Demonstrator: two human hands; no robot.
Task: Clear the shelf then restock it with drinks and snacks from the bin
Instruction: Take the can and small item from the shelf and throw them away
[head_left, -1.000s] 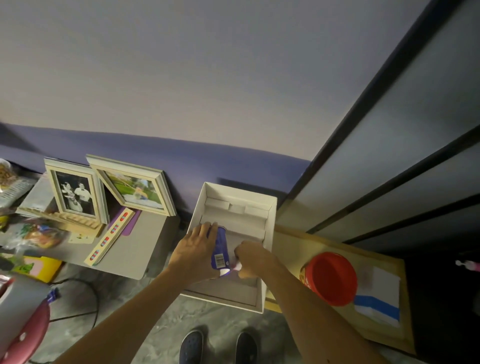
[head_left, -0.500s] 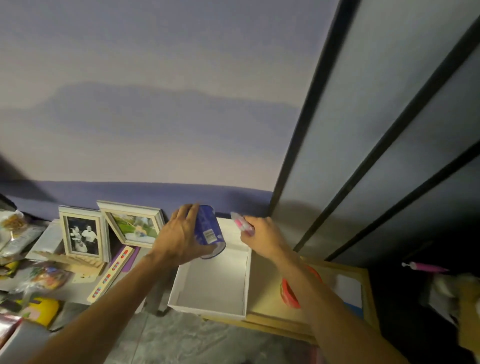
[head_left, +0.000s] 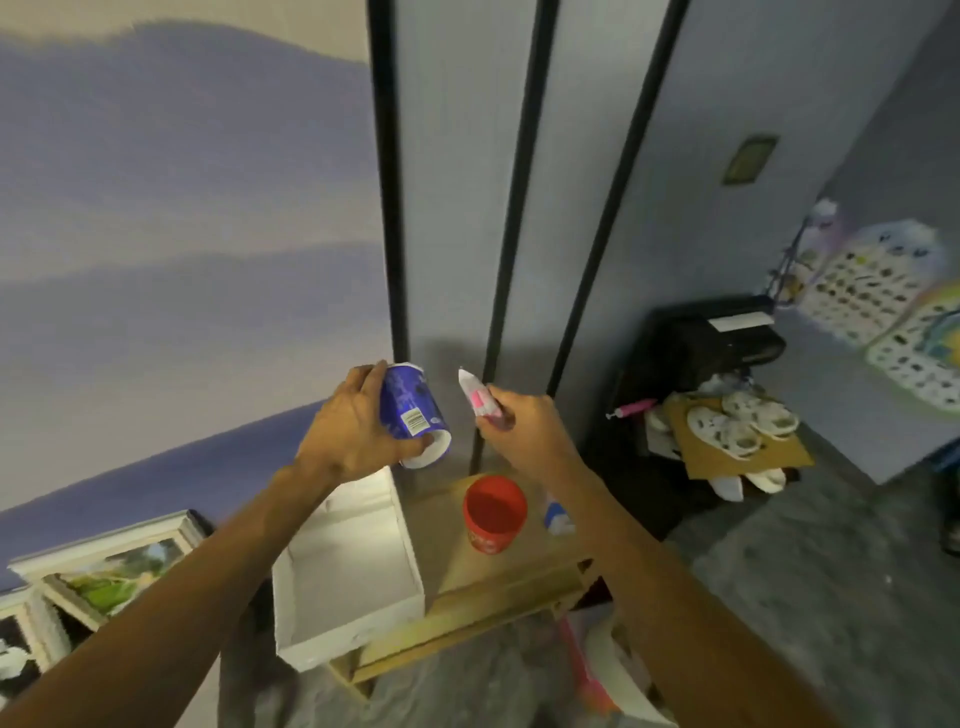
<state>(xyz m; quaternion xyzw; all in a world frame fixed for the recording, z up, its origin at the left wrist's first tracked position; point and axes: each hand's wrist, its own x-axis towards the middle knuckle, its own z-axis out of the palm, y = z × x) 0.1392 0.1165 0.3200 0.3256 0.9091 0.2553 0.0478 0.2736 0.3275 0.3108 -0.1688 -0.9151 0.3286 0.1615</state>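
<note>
My left hand grips a blue cup with a barcode, tilted so its white base faces me, held in the air above the far end of a white tray. My right hand holds a small pink and white packet upright beside the cup. The white tray lies below both hands with nothing inside it. A red cup stands on the wooden board to the tray's right.
Framed pictures lean against the purple wall at lower left. A small blue and white box lies behind the red cup. Dark vertical rails run up the grey panel ahead. A black cabinet and white sandals on cardboard are at right.
Both hands lifted the blue cup and the pink packet out of the white tray and raised them. My view swung up and to the right.
</note>
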